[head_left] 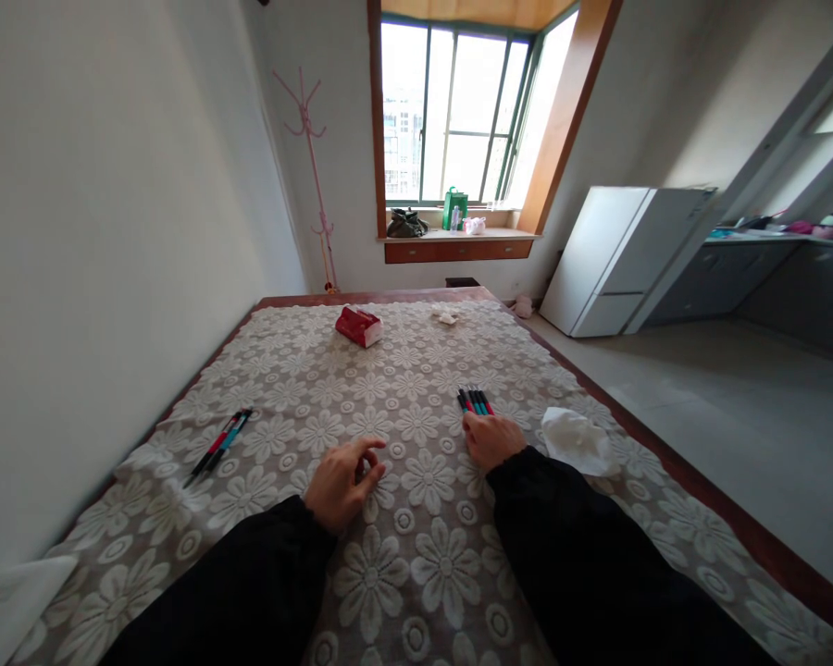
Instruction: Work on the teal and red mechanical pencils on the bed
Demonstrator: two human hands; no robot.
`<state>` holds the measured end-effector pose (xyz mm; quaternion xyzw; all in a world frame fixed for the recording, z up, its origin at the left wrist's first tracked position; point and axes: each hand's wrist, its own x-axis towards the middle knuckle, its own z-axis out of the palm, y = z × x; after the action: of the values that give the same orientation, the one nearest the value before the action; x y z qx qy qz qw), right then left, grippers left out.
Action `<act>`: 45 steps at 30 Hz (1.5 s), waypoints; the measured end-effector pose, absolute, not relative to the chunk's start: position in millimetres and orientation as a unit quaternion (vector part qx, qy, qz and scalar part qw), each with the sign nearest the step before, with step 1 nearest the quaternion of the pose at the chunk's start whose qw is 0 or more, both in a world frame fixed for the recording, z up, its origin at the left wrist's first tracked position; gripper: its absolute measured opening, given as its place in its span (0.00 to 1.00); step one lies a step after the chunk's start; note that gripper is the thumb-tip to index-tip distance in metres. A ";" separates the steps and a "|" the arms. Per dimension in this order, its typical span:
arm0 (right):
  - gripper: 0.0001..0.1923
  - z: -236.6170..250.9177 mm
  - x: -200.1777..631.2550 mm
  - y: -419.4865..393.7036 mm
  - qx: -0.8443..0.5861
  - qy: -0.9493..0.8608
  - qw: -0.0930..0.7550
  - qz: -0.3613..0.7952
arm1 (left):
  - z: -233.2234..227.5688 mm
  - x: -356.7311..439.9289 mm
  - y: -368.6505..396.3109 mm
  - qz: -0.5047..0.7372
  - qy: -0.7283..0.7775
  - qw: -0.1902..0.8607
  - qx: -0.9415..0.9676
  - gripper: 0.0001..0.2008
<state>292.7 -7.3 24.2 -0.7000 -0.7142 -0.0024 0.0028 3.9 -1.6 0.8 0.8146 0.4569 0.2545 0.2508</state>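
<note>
Bundle of pens [475,400]: lying on the floral tablecloth [416,573], touching the right hand [492,438], whose fingers are covering their near ends, grip unclear. Left hand [342,481]: resting half-curled, holding nothing. Crumpled tissue [575,439]: sitting just beside.

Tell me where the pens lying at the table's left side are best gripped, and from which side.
Probably around the middle of the barrels, pinched from above across their width. The pens at the left lie flat and close together on the lace tablecloth, slanting away, with open cloth on both sides. The left hand, empty, is nearest.
</note>
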 end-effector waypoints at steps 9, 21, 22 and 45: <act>0.07 16.9 298.2 -5.7 -0.627 -0.767 0.087 -0.107 | 5.0 2.3 -0.9 0.245 0.481 0.252 0.803 0.11; 0.08 -2.9 309.9 3.1 -0.560 -0.773 0.209 -0.214 | 47.2 -144.5 76.4 0.018 0.756 -0.025 0.654 0.11; 0.07 -1.8 307.3 2.2 -0.543 -0.780 0.226 -0.216 | 45.2 -152.6 78.6 0.009 0.762 -0.014 0.647 0.11; 0.18 -28.7 245.4 -13.1 -0.310 -0.881 0.313 -0.174 | -34.3 12.5 -2.9 0.272 0.352 0.112 0.889 0.15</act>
<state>245.4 -13.1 -28.7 -0.3105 -0.8805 -0.1744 0.3129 12.5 -2.9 -34.3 0.8886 0.3517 0.2724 0.1121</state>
